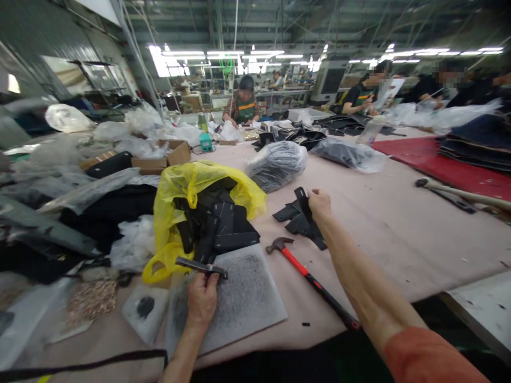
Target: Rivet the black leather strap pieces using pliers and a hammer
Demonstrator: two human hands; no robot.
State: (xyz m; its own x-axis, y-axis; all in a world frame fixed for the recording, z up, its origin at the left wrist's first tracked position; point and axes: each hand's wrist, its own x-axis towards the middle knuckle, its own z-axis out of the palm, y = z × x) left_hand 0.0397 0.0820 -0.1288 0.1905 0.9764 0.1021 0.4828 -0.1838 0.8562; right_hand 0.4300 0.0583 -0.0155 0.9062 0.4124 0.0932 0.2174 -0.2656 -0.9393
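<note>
My left hand is closed around a dark, flat bar-shaped piece with a short end bent down; its exact kind I cannot make out. It is held over a grey, speckled board. Farther right, my right hand pinches the upper end of a black strip, which has a small pale mark near its tip. Beneath that strip lies a small pile of black cut pieces. A claw hammer with a red and black handle rests on the table between my arms.
A yellow plastic bag full of black pieces stands behind the board. Clear-bagged bundles lie farther back. At left are a pale block and small copper-coloured parts. Long-handled tools lie at right. People sit across the table.
</note>
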